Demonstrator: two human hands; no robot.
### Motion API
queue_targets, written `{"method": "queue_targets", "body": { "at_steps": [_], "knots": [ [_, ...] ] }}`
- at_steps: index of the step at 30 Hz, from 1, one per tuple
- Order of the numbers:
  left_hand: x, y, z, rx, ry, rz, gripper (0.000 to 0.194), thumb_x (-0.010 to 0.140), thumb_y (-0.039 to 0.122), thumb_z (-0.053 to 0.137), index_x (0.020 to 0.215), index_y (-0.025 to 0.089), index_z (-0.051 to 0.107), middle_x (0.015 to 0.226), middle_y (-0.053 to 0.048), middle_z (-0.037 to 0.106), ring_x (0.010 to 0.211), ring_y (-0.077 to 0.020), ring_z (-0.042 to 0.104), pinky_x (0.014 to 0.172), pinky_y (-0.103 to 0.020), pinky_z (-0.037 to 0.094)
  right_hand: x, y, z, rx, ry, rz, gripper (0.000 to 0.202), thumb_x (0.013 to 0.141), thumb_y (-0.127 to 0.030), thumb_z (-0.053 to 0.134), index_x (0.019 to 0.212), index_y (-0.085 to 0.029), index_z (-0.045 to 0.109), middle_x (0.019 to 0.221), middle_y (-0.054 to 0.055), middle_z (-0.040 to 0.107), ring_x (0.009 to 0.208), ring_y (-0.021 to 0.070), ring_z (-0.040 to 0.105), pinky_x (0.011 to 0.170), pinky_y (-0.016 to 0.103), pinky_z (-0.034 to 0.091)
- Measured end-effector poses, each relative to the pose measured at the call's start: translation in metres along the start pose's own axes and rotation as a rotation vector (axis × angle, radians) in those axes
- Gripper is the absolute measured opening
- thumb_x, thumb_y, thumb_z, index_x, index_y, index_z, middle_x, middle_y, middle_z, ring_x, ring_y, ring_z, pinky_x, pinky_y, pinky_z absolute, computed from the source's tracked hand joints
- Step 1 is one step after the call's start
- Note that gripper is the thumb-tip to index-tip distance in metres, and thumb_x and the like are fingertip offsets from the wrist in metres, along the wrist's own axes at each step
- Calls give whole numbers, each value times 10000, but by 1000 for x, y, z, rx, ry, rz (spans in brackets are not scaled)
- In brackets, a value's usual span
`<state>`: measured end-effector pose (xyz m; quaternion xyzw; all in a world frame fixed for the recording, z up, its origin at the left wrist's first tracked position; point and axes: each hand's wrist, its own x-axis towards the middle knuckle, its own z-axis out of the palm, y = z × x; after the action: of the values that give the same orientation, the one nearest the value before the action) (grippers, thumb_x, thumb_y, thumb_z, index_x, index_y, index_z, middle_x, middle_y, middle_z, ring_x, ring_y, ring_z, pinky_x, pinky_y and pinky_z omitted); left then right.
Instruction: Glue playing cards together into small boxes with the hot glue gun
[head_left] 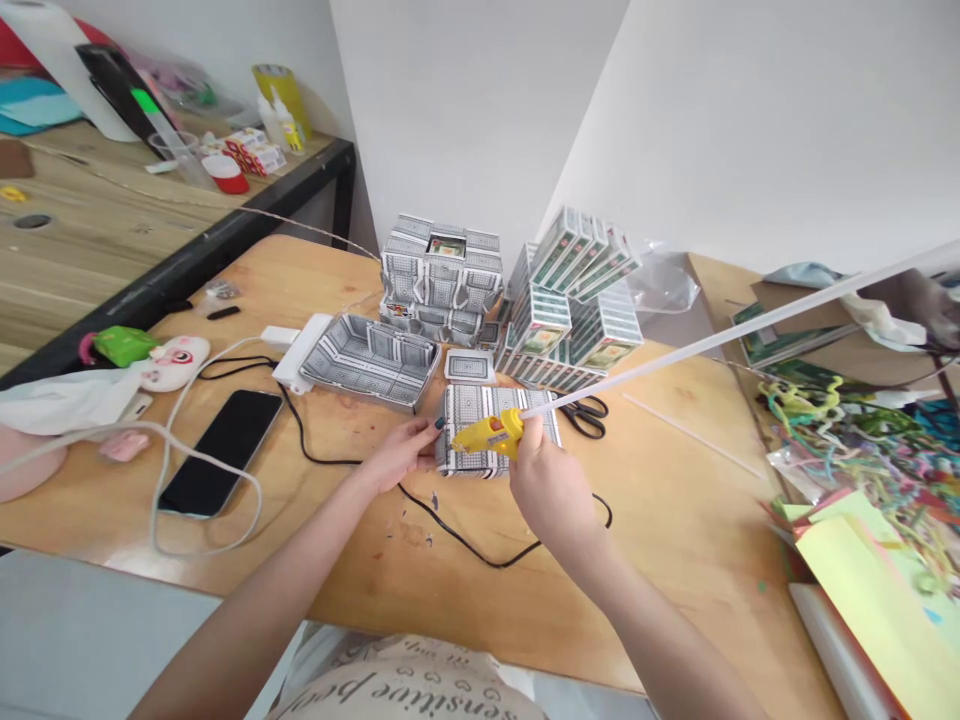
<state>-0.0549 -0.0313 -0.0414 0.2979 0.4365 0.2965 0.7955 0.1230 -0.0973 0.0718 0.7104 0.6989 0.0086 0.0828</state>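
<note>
My right hand (551, 480) is wrapped round a yellow glue gun (487, 434), with a long white glue stick (720, 335) sticking out of its back. The gun's nozzle points left, over a box covered with grey patterned playing cards (538, 410). At that box's left edge, my left hand (405, 452) has its thumb and fingers closed on the side. Behind it lies a small stack of cards (469, 366). An open card-covered tray (367, 372) sits at the back left, beside a larger card-covered structure (442, 265).
Card packs (544, 320) are piled at the back right, with black scissors (589, 415) in front. A phone (225, 450) and a white cable lie left. A black cord (480, 555) crosses the table before me. Coloured pipe cleaners (885, 460) and yellow paper (870, 590) fill the right side.
</note>
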Motion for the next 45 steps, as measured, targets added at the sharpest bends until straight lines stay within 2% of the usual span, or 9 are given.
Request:
{"method": "queue_targets", "body": {
  "at_steps": [8,21,28,38,45],
  "knots": [
    [3,-3,-3,14,-4,-4,343,680,400,691,873,143,571,742,-1,623,685,-138,617,666,-291,517,-4,-2,-4,-59,38,-33,204,805,-83,399,1004,-108,437,626,31,555,497,154,561,387,227,333],
    [3,-2,-3,17,-20,6,356,660,402,707,856,139,569,714,4,620,671,-134,616,667,-291,523,-11,-5,-11,-126,6,-81,288,765,-11,401,1032,-112,444,625,15,548,507,132,566,408,206,362],
    [2,-2,-1,28,9,9,361,647,410,714,828,136,562,717,-13,636,642,-135,614,656,-298,527,-13,-5,-15,-95,-7,-71,228,829,-78,389,1051,-110,429,640,18,545,513,125,569,433,202,391],
    [1,-1,2,15,22,13,396,619,409,734,838,125,566,695,-7,626,638,-138,610,674,-312,525,-14,-6,-18,-104,-34,-73,342,762,2,378,1087,-93,427,638,31,589,519,142,588,419,215,403],
    [1,-1,2,33,25,14,394,624,415,727,837,128,564,697,-5,623,648,-141,609,684,-316,518,-17,-6,-17,-86,-38,-74,293,755,13,384,1012,-111,451,613,25,579,493,147,575,391,226,356]
  ]
}}
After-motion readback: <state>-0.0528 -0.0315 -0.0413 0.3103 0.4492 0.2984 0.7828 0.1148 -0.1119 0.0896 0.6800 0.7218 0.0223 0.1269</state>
